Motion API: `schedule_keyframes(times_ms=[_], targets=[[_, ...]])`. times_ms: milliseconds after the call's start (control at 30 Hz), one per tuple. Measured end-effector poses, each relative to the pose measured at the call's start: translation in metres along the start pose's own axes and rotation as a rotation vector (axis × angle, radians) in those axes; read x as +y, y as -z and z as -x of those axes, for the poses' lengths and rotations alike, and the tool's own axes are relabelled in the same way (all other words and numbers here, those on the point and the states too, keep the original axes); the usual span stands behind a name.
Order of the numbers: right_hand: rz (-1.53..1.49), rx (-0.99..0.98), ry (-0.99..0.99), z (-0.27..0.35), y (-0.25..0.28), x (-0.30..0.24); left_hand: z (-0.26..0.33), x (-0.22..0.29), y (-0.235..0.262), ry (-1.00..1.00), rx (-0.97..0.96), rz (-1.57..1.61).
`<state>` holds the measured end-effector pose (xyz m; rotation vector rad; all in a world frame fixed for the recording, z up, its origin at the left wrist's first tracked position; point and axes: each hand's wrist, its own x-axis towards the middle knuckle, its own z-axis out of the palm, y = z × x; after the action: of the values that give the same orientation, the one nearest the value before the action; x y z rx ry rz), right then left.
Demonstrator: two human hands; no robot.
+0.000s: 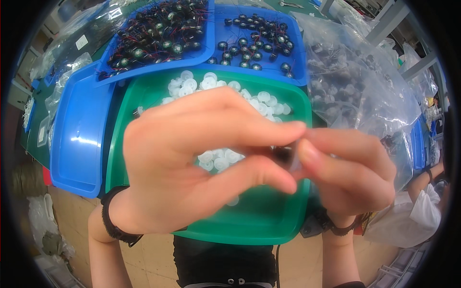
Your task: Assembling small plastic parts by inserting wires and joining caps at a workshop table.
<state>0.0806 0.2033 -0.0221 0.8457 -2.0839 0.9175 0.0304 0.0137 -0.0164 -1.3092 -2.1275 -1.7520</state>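
Note:
My left hand (192, 163) and my right hand (350, 168) meet close under the camera, above a green tray (269, 221). Together their fingertips pinch a small dark round part (283, 153); a pale cap seems to sit against it, blurred. Both hands are out of focus. The green tray holds several white round caps (221, 86), partly hidden behind my hands. Each wrist wears a dark band.
Behind the green tray stand two blue trays, one with small dark round parts with red and black wires (158, 33), one with dark round parts (259, 38). A bare blue tray (77, 139) lies left. Clear plastic bags of parts (355, 86) pile at right. Another person's arm (427, 177) shows far right.

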Motion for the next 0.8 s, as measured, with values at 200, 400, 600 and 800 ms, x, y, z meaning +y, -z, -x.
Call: schedule_keyframes(times_ms=[200,400,600,800], targets=[[0.192,0.004,0.126,-0.004,-0.002,0.003,-0.001,-0.003,-0.005,0.168,0.044,0.263],[0.163,0.134,0.030,0.000,-0.015,0.004,-0.005,-0.002,-0.010,0.224,0.055,0.358],[-0.076,0.149,-0.009,-0.003,-0.007,0.007,-0.006,-0.007,0.001,-0.028,-0.107,0.041],[-0.195,0.151,-0.056,0.000,-0.002,0.010,-0.001,-0.005,-0.009,0.082,0.042,0.323]])
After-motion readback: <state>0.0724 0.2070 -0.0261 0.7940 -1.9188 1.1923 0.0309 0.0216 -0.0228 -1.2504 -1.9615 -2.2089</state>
